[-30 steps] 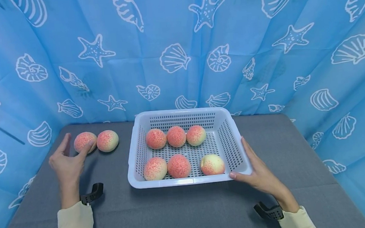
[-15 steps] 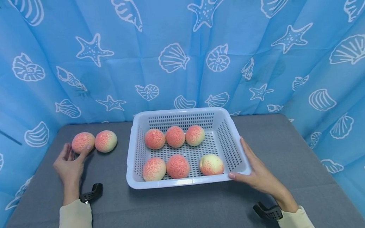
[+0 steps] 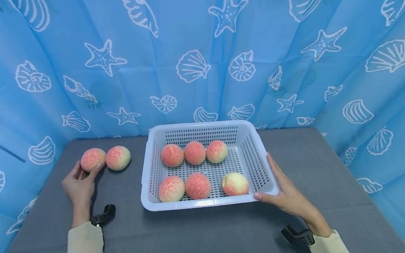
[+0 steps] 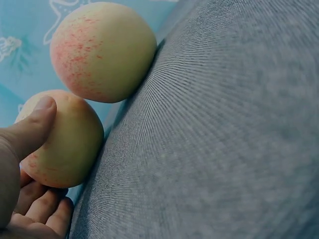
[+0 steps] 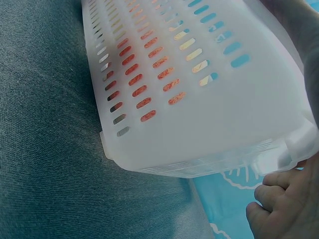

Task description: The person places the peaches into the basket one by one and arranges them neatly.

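Observation:
At the far left of the table, my left hand (image 3: pixel 79 187) holds a pink-and-cream peach (image 3: pixel 91 158) from the near side. In the left wrist view the thumb (image 4: pixel 37 127) lies across this peach and the other fingers curl under its side. A second peach (image 3: pixel 118 158) sits right beside it. My right hand (image 3: pixel 289 194) grips the near right corner of a white plastic basket (image 3: pixel 201 203), thumb on the front rim and fingers along the right side. Through the slots of the basket wall (image 5: pixel 199 129), pink and yellow fruit shows in the right wrist view.
Inside the basket, three peaches (image 3: pixel 195 153) form a back row and three more, one mostly pale (image 3: pixel 235 183), stand in front. A dark grey cloth (image 3: pixel 203 236) covers the table. A blue curtain (image 3: pixel 200 91) with white shells and starfish hangs behind.
My left hand has come in closer to the left peach, and its thumb and fingers have closed around it. The right hand stays on the basket's corner; the peaches have not moved.

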Demonstrator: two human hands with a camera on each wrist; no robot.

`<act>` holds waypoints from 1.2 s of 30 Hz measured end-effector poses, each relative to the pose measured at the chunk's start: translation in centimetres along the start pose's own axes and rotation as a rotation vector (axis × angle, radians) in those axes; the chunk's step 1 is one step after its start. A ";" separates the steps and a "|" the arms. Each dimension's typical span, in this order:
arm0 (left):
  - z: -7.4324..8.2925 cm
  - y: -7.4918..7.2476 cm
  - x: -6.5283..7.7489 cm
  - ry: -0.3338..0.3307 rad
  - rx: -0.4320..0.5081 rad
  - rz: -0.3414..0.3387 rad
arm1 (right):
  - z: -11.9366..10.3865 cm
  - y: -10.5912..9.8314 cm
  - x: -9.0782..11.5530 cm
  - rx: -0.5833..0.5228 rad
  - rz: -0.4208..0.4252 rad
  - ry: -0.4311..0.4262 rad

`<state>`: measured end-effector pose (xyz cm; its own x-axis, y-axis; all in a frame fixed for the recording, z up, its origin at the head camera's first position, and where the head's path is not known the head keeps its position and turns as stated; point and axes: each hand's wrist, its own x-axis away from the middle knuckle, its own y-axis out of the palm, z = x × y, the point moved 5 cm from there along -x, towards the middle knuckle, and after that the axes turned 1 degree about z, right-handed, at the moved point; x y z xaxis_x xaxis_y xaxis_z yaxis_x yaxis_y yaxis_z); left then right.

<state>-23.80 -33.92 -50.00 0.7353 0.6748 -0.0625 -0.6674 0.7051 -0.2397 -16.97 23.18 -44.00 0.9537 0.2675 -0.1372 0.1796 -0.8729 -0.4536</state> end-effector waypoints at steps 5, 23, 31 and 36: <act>-0.1 -0.2 -0.1 -0.029 0.015 0.032 | -0.1 0.2 -0.1 0.000 -0.003 0.007; 5.9 -2.0 1.5 0.119 0.441 0.054 | 0.0 -0.1 0.1 0.001 -0.002 0.015; 10.9 -2.1 4.0 0.206 0.543 -0.025 | 0.2 -0.2 0.2 0.023 0.007 0.010; 13.7 -1.2 6.1 0.315 0.571 -0.119 | 0.2 -0.2 0.2 0.035 0.010 0.013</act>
<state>-20.12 -27.70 -36.85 0.7491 0.5504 -0.3686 -0.4734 0.8340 0.2833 -16.87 23.48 -44.16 0.9584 0.2538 -0.1307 0.1621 -0.8606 -0.4827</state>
